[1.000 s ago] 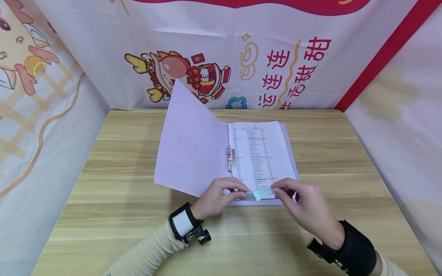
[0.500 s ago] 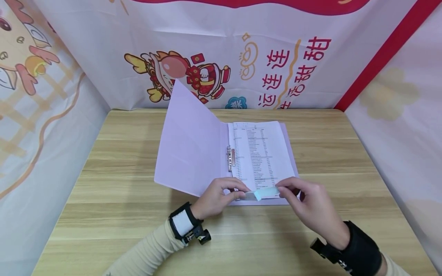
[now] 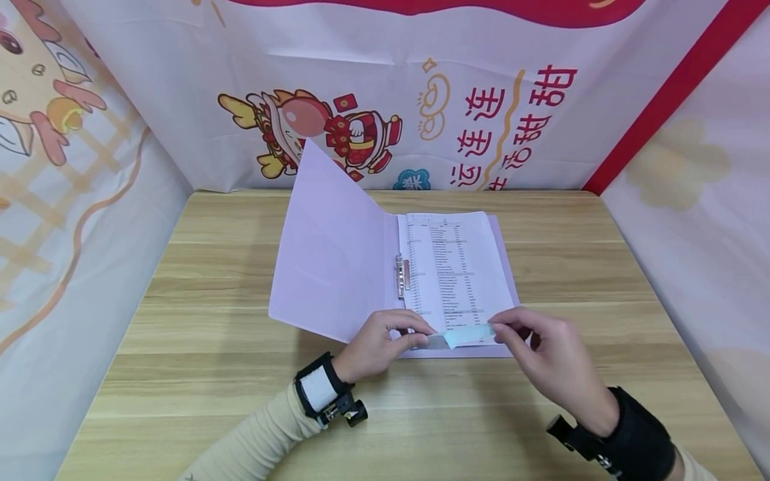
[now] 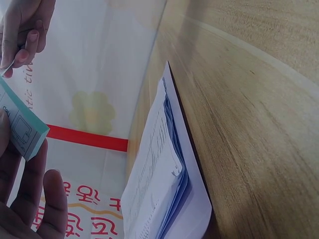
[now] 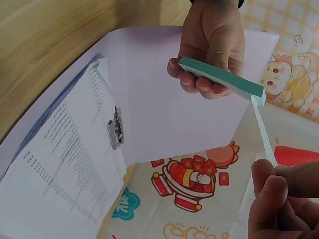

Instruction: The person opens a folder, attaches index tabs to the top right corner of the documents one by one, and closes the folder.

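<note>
My left hand (image 3: pixel 381 341) holds a small teal sticky note pad (image 5: pixel 219 78) over the lower edge of the folder. With thumb and fingertips, my right hand (image 3: pixel 550 344) pinches the end of a pale sticky note (image 5: pixel 264 132). That note stretches between the two hands and still meets the pad at one end in the right wrist view. Printing shows on the pad's underside in the left wrist view. Beneath the hands lies an open lilac folder (image 3: pixel 337 250), its left cover standing up. A stack of printed sheets (image 3: pixel 445 274) rests on its right side, beside a metal clip (image 3: pixel 400 277).
The folder lies on a wood-grain table (image 3: pixel 577 267). Behind it hangs a printed cloth (image 3: pixel 349 53) with red lettering and cartoon figures, and more cloth closes off both sides. Each wrist wears a black strap with a small camera.
My right hand has moved a little to the right, drawing the note further out from the pad. The left hand and the folder stay where they were.
</note>
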Available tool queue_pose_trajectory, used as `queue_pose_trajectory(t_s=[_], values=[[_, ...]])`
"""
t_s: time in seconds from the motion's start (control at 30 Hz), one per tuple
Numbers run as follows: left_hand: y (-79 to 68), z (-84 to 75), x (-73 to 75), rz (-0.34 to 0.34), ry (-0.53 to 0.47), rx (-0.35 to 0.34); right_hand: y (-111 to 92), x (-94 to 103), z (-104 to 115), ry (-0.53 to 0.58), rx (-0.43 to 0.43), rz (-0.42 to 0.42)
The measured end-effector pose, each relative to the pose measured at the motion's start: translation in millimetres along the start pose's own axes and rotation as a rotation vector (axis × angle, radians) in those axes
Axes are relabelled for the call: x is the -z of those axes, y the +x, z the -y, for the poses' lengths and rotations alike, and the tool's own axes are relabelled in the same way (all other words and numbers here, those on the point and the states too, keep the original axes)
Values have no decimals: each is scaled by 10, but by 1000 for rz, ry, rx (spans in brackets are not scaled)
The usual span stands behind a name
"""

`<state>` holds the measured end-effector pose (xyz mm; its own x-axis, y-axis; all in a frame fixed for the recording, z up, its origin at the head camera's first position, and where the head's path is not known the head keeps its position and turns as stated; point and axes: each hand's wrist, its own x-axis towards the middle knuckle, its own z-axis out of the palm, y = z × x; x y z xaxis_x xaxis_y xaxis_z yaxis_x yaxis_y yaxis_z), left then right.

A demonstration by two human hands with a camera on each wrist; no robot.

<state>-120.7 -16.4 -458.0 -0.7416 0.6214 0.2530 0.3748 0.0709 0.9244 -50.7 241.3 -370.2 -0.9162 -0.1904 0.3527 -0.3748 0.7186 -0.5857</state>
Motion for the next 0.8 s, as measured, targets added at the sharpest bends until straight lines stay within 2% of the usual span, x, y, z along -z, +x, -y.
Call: queue_pose_trajectory(t_s=[0.6,0.8], values=[[4,10,-11,-9,11,12,-5,52,-50,-24,-22,-20],[5,5,-7,-22,23,35,-7,78,-71,-30,-34,-43]])
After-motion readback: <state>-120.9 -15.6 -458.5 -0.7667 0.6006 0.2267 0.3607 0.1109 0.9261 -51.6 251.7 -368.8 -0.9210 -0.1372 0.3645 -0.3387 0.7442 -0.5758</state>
